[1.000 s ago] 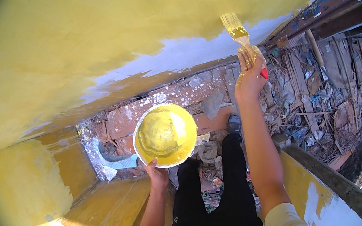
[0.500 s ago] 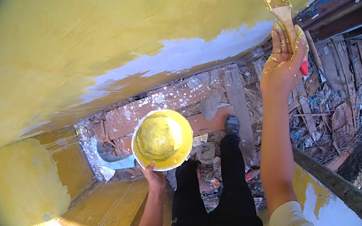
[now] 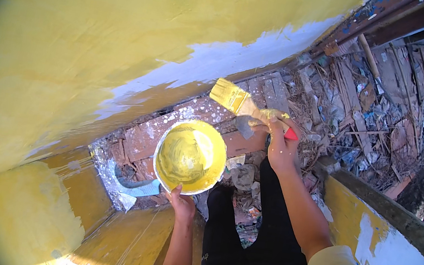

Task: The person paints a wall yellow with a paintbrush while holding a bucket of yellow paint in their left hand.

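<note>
My left hand point(image 3: 180, 204) grips the near rim of a white bucket point(image 3: 191, 157) coated inside with yellow paint, its thumb over the edge. In my right hand point(image 3: 279, 140) is a paintbrush point(image 3: 252, 109) with a wooden handle and a red end. Its bristles are thick with yellow paint and point up and left, above and right of the bucket, apart from it. Yellow paint also smears my right fingers. Beyond both hands stands a wall point(image 3: 102, 21), mostly yellow, with a whitish unpainted strip point(image 3: 200, 67) along its lower part.
Paint-spattered boards point(image 3: 139, 137) and rubble lie on the ground under the bucket. A blue curved piece point(image 3: 139, 188) lies left of it. Scrap wood and litter point(image 3: 363, 123) spread out at the right. A low wall point(image 3: 373, 236), part yellow and part white, runs beside my right arm.
My right hand has come down and left from the upper right, bringing the paintbrush closer to the bucket. The bucket has shifted slightly up in the view, still in my left hand.
</note>
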`<state>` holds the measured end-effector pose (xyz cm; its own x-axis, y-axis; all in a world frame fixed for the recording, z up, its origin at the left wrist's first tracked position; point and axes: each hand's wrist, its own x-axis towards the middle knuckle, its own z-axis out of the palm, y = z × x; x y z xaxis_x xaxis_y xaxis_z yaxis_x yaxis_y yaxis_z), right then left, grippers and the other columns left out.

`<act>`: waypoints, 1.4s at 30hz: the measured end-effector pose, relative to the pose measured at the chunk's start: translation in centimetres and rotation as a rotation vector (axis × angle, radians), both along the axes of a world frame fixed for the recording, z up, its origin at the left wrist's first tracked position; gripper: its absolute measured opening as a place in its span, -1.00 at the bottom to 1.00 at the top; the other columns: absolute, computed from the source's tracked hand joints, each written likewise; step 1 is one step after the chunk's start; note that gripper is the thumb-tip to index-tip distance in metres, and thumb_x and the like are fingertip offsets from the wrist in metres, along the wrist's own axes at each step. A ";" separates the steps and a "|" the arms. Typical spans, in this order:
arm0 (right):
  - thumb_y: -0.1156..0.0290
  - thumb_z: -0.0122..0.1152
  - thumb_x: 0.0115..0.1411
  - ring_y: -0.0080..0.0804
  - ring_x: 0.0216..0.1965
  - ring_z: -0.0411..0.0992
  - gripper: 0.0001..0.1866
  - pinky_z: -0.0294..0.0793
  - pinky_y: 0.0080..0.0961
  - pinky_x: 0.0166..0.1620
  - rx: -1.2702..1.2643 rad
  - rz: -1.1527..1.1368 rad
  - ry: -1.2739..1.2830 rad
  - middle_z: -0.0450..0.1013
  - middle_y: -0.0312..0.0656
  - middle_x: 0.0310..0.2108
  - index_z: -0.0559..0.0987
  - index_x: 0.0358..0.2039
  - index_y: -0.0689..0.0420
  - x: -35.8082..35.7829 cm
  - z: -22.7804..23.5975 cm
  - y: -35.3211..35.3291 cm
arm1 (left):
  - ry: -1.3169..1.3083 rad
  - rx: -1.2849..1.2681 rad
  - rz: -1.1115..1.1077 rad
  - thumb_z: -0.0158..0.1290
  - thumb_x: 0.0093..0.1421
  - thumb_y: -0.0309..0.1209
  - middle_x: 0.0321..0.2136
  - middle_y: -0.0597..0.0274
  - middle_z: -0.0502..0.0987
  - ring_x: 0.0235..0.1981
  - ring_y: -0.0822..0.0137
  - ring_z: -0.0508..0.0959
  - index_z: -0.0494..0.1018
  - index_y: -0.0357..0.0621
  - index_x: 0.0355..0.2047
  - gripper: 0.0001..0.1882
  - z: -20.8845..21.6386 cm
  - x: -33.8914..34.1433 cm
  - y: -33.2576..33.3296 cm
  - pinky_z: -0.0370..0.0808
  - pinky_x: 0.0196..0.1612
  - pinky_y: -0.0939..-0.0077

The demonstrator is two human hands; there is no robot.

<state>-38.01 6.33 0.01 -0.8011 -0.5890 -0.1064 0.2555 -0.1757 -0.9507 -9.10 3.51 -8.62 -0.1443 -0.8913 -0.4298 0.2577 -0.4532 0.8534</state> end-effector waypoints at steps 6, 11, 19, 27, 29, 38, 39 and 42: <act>0.47 0.11 0.07 -0.18 -0.53 0.45 -0.87 0.41 -0.40 -0.47 0.332 0.575 0.719 0.44 -0.05 -0.50 0.48 -0.41 0.29 4.8 1.4 2.9 | 0.032 -0.019 -0.017 -0.05 0.01 -0.27 0.02 0.14 0.28 0.05 0.21 0.30 0.13 -0.21 0.09 -0.38 1.1 -1.7 -0.3 0.22 0.10 0.25; 0.49 0.11 0.04 -0.05 -0.54 0.39 -0.90 0.38 -0.30 -0.47 0.434 0.607 0.756 0.40 -0.02 -0.56 0.46 -0.44 0.25 5.3 -0.1 2.7 | -0.020 -0.006 -0.117 -0.07 0.01 -0.27 0.02 0.14 0.28 0.07 0.20 0.28 0.13 -0.19 0.09 -0.39 1.8 -3.0 -0.3 0.20 0.11 0.25; 0.51 0.03 0.13 -0.36 -0.47 0.49 -0.86 0.44 -0.47 -0.42 0.176 0.323 0.063 0.47 -0.13 -0.51 0.48 -0.39 0.34 3.1 -0.6 3.4 | 0.061 0.059 -0.040 -0.08 0.02 -0.23 0.05 0.14 0.25 0.09 0.19 0.26 0.08 -0.17 0.13 -0.35 -0.3 -3.0 -0.4 0.16 0.14 0.23; 0.42 0.02 0.16 -0.19 -0.29 0.48 -0.70 0.55 -0.40 -0.21 -0.120 -0.543 -0.371 0.42 0.02 -0.29 0.38 -0.19 0.42 -11.6 -4.8 1.0 | 0.044 0.075 -0.034 -0.08 0.03 -0.20 0.07 0.17 0.24 0.10 0.21 0.24 0.08 -0.12 0.14 -0.35 0.2 -3.9 -1.1 0.15 0.13 0.24; 0.46 0.04 0.13 -0.20 -0.30 0.48 -0.71 0.54 -0.38 -0.15 -0.111 -0.694 -0.290 0.39 0.04 -0.25 0.38 -0.20 0.43 -18.0 -5.9 -0.2 | 0.036 0.076 -0.042 -0.07 0.03 -0.20 0.07 0.17 0.24 0.10 0.22 0.24 0.08 -0.11 0.14 -0.35 0.2 -4.5 -1.2 0.15 0.13 0.25; 0.44 -0.09 0.19 -0.15 -0.24 0.47 -0.69 0.53 -0.43 -0.10 -0.301 -0.674 0.173 0.40 0.10 -0.22 0.37 -0.19 0.47 -26.3 2.4 -2.8 | 0.026 0.091 -0.059 -0.07 0.04 -0.20 0.06 0.18 0.25 0.10 0.23 0.25 0.11 -0.12 0.13 -0.37 0.3 -6.6 -0.7 0.16 0.13 0.26; 0.43 -0.08 0.19 -0.15 -0.24 0.47 -0.69 0.52 -0.43 -0.11 -0.350 -0.706 0.161 0.40 0.09 -0.24 0.36 -0.19 0.46 -26.3 1.9 -2.4 | 0.042 0.091 -0.073 -0.07 0.04 -0.20 0.06 0.18 0.26 0.09 0.23 0.25 0.11 -0.13 0.13 -0.37 0.1 -7.0 -0.7 0.16 0.13 0.26; 0.40 -0.08 0.19 -0.14 -0.24 0.47 -0.67 0.51 -0.42 -0.08 -0.403 -0.727 -0.024 0.40 0.07 -0.23 0.35 -0.17 0.45 -26.8 -3.0 -2.0 | 0.087 0.116 -0.051 -0.05 0.01 -0.26 0.02 0.16 0.29 0.06 0.22 0.30 0.15 -0.16 0.09 -0.39 0.2 -8.8 -0.7 0.20 0.10 0.26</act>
<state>-64.80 4.29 -3.00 -0.9968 0.0777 -0.0200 -0.0336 -0.6309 -0.7751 -17.94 2.83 -8.40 -0.2290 -0.8271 -0.5133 0.3023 -0.5617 0.7702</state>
